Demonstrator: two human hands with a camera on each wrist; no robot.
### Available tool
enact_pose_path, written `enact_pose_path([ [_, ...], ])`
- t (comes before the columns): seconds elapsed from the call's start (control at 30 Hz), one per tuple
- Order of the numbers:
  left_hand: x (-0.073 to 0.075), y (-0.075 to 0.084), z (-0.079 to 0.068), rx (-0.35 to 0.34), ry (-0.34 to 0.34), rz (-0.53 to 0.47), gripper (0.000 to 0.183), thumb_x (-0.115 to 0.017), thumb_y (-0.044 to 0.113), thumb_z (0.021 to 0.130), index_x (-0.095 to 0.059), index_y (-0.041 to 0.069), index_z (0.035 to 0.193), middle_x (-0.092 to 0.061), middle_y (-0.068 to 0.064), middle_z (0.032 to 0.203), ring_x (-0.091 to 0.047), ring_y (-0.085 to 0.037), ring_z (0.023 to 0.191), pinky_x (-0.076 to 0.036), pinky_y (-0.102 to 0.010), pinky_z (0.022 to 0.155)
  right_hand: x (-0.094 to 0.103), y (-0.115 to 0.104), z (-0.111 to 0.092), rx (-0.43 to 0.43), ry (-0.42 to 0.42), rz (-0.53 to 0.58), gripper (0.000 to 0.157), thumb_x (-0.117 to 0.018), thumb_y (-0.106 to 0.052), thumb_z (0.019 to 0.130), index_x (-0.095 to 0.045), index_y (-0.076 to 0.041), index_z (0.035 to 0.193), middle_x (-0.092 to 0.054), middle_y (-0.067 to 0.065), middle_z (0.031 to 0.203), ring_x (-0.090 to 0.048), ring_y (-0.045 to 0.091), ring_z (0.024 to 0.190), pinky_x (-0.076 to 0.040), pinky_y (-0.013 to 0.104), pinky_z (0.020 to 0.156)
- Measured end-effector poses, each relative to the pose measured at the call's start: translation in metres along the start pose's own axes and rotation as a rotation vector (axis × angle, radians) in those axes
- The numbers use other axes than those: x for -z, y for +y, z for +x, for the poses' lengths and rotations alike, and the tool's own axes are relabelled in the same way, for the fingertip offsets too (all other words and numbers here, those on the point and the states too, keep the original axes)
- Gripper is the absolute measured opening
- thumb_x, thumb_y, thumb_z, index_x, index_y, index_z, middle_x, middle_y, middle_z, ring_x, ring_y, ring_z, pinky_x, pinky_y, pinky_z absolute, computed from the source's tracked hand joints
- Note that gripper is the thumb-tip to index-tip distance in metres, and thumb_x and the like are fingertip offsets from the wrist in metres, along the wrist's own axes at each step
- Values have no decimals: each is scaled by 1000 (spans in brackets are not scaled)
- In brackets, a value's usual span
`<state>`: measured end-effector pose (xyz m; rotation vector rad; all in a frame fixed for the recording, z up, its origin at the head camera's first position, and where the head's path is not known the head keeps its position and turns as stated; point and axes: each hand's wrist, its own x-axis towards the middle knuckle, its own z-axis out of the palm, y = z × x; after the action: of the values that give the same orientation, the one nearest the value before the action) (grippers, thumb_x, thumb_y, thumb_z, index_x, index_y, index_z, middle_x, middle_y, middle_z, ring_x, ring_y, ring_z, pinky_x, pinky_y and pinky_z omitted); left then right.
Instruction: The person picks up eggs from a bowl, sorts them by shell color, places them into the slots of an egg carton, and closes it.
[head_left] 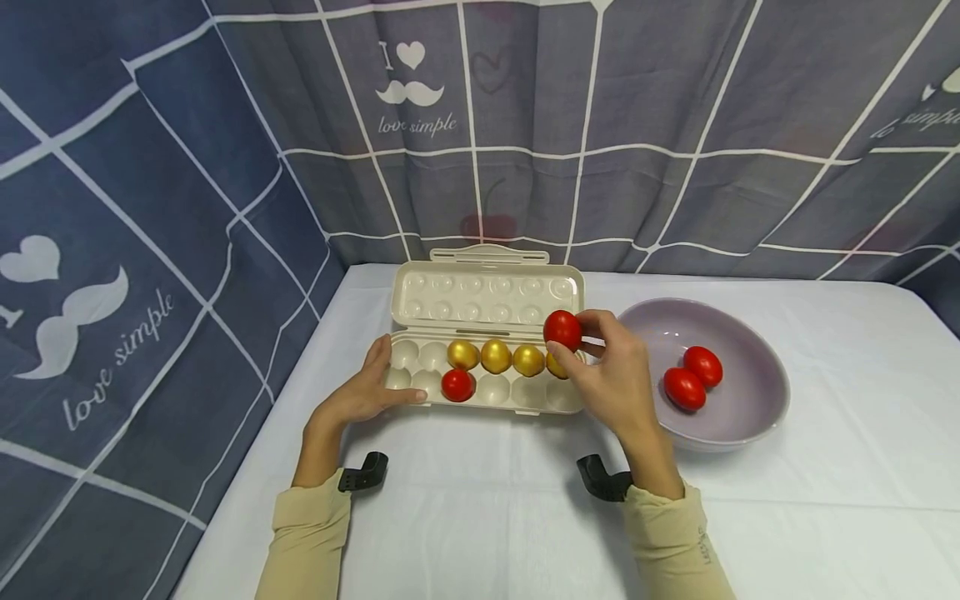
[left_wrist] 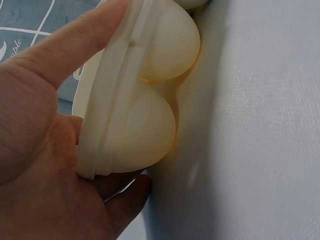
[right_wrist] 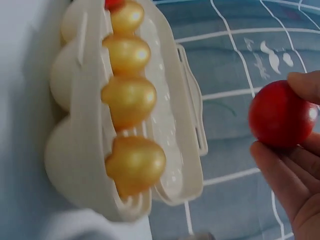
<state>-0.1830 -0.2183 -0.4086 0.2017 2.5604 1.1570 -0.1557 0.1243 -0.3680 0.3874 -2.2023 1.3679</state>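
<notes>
In the head view, the right hand (head_left: 618, 375) has its grip clamped on a red egg (head_left: 562, 330) above the right end of the open box (head_left: 528, 390), partly hiding the last of four gold eggs (head_left: 496, 357). A second red egg (head_left: 458, 386) sits in the front row; two loose eggs (head_left: 684, 389) lie in the bowl (head_left: 757, 392). The left hand (head_left: 367, 392) holds the box's left end. The table (head_left: 495, 500) is covered in white, with printed cloth (head_left: 525, 108) hung behind and at the left.

In the left wrist view, thumb and fingers clasp the rim and the cups beneath. The box looks light and slightly flexible; the rim should suit a steadying hold.

In the right wrist view, the pinched egg is apart from the box. Its glossy shell looks hard, light and rather slippery, perhaps fragile, best taken around its widest part.
</notes>
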Motion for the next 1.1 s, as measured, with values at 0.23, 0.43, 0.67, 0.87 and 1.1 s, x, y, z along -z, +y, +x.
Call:
enact_pose_path([
  [0.23, 0, 0, 1, -3, 2, 2, 120, -78, 37, 82, 9, -5, 153, 15, -23, 161, 9, -41, 147, -2, -62, 114, -16, -8, -3, 50, -13, 125, 33, -83, -2, 77, -65, 2, 105, -70, 11, 100, -70, 24, 89, -58, 34, 75],
  [0.43, 0, 0, 0, -3, 3, -11, 120, -78, 35, 82, 9, -5, 153, 15, -22, 161, 9, -41, 147, -1, -62, 114, -28, -15, -7, 71, -58, 158, 38, -84, -1, 76, -63, 4, 107, -70, 12, 101, -69, 23, 91, -58, 36, 74],
  [0.67, 0, -1, 0, -9, 4, -16, 119, -78, 35, 82, 10, -5, 153, 16, -22, 161, 11, -40, 147, 0, -62, 114, -46, -18, -12, 75, -70, 143, 43, -81, 0, 78, -61, 6, 115, -68, 14, 106, -68, 23, 92, -59, 36, 69],
  [0.87, 0, -1, -1, -10, 5, -2, 120, -78, 36, 82, 9, -5, 153, 15, -23, 161, 10, -40, 147, -1, -62, 114, -59, -13, -17, 18, -135, 171, 37, -80, 0, 78, -65, 3, 112, -69, 11, 104, -69, 24, 93, -58, 35, 75],
  [1.1, -1, 0, -1, -3, 4, 11, 119, -78, 36, 82, 9, -4, 154, 15, -21, 161, 10, -38, 147, -1, -60, 115, -70, -6, -23, -11, -173, 107, 43, -85, -4, 75, -68, 1, 113, -72, 11, 103, -70, 25, 90, -57, 41, 77],
])
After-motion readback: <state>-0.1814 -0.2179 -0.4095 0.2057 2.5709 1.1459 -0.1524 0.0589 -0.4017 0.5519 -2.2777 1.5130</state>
